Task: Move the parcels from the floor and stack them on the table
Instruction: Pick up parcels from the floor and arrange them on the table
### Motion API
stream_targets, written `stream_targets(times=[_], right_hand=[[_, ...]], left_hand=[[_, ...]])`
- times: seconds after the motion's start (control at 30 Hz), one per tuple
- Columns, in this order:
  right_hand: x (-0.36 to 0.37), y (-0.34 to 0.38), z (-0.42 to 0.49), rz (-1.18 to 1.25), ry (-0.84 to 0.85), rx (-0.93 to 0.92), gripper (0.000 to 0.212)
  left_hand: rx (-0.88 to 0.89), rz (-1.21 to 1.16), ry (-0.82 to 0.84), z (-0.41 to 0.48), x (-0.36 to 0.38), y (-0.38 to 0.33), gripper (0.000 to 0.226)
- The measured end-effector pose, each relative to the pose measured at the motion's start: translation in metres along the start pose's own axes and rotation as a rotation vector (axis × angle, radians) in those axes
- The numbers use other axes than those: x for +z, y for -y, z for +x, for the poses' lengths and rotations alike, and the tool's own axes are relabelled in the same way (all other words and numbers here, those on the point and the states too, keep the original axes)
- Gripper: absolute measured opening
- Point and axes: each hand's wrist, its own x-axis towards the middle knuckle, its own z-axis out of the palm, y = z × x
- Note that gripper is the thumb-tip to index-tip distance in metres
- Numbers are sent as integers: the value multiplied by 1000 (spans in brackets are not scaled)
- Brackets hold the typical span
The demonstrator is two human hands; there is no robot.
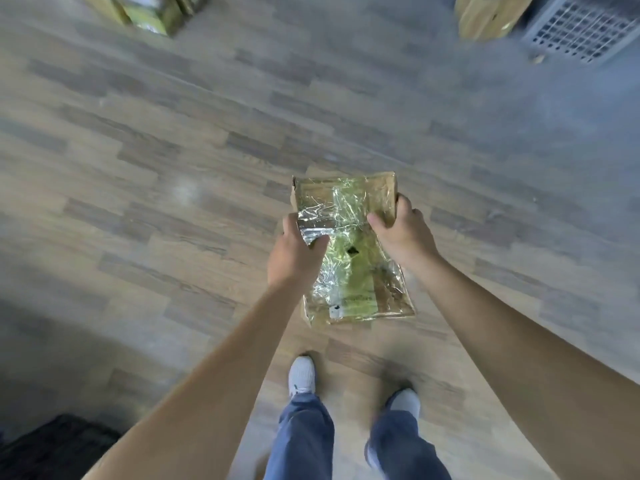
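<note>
A flat cardboard parcel (pixel 349 244) wrapped in shiny clear tape is held in front of me above the wooden floor. My left hand (pixel 298 254) grips its left edge, thumb on top. My right hand (pixel 401 230) grips the right edge near the far corner, thumb on the top face. Two more parcels stand on the floor far ahead: one at top left (pixel 152 12), one at top right (pixel 491 15). No table is in view.
A grey grid crate (pixel 581 29) sits at the top right beside the far parcel. A dark object (pixel 52 448) lies at the bottom left. My feet in white shoes (pixel 303 375) stand on the wood-plank floor (pixel 173 168) below the parcel.
</note>
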Motion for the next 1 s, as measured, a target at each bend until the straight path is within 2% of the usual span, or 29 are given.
stream_targets(times=[0.17, 0.33, 0.57, 0.73, 0.9, 1.0], right_hand=[[-52, 113, -2, -17, -50, -117, 55], [-93, 196, 33, -7, -94, -206, 49], [-132, 300, 134, 72, -78, -325, 51], [-172, 374, 203, 45, -26, -417, 69], [-204, 436, 268, 29, -82, -503, 68], [-212, 476, 314, 18, -46, -513, 66]], left_hand=[[7, -43, -97, 13, -110, -41, 52], [20, -69, -167, 53, -186, -80, 49], [-14, -51, -240, 151, -274, -145, 59], [2, -65, -321, 219, -335, -189, 48], [16, -78, -352, 291, -380, -222, 44], [-5, -102, -352, 336, -402, -236, 37]])
